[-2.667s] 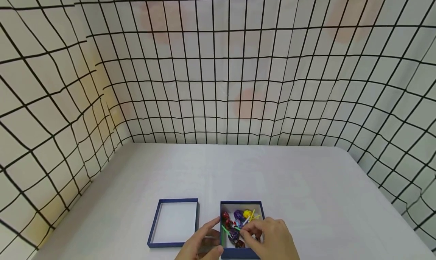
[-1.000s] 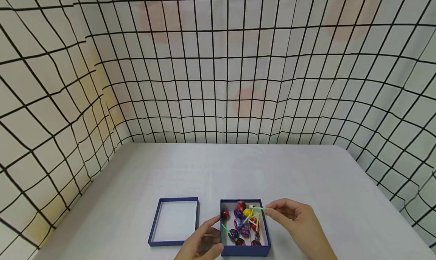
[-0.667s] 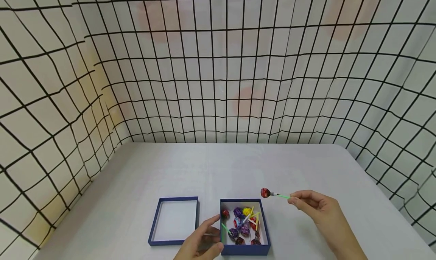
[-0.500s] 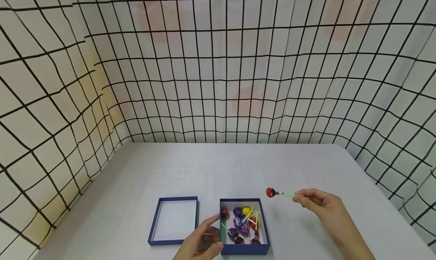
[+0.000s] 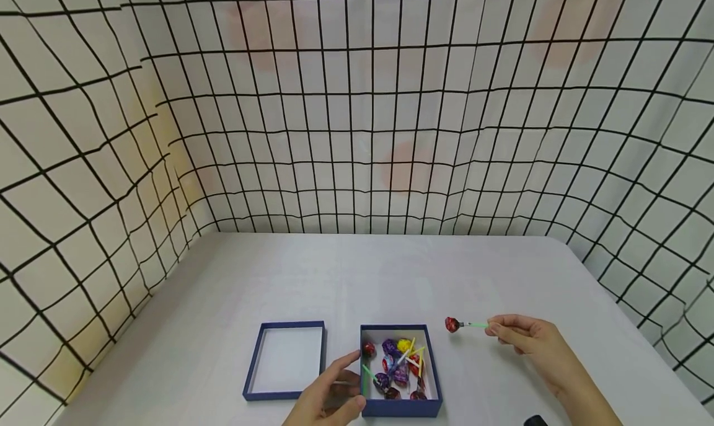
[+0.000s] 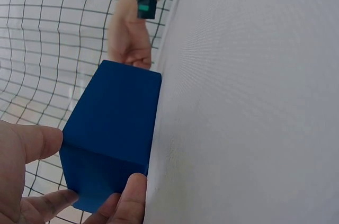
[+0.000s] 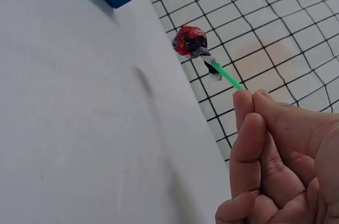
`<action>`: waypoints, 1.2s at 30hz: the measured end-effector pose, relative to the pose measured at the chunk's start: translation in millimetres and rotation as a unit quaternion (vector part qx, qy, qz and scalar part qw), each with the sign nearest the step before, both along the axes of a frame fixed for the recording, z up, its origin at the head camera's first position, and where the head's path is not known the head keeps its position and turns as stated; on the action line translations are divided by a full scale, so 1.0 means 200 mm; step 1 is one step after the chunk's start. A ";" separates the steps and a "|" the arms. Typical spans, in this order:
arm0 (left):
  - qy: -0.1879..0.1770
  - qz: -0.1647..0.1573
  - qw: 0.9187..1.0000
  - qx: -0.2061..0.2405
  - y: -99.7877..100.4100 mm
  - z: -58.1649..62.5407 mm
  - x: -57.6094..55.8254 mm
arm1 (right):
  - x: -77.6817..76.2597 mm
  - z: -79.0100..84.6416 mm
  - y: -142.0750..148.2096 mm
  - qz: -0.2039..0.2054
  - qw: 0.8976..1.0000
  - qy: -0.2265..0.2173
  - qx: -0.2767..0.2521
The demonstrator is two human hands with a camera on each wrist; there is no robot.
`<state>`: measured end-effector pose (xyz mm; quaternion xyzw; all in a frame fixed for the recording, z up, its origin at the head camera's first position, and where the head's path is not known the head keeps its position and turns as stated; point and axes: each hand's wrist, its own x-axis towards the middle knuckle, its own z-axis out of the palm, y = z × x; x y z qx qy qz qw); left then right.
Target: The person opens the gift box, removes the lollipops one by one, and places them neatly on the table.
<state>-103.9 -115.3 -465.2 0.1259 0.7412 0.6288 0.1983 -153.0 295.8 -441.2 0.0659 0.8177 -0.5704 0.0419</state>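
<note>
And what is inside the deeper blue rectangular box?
Inside the box lie round wrapped lollipops, red, purple and yellow, with thin green, yellow and white sticks. Some overlap; whatever lies beneath them is covered.

Right hand (image 5: 530,339) out of the blue box (image 5: 401,408) — 2.7 s ago it was reaching in, now it's off to the box's right with the red-wrapped lollipop (image 5: 452,324). Lollipop head was over the box at 1.0 s ago; since 0.5 s ago it's slid slightly right and lower in the head view. Dark object (image 5: 535,420) entered at bottom edge — too cropped to identify.
</note>
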 end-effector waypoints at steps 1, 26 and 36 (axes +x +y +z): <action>-0.001 0.001 1.000 0.000 0.00 0.00 0.00 | 0.00 -0.01 0.01 0.002 1.000 -0.006 0.003; -0.005 0.001 1.000 -0.001 0.00 0.01 -0.01 | -0.05 -0.10 0.00 -0.041 0.998 -0.044 -0.002; -0.001 -0.003 1.000 -0.001 0.00 0.01 0.00 | -0.05 -0.11 -0.01 -0.042 0.999 -0.034 0.004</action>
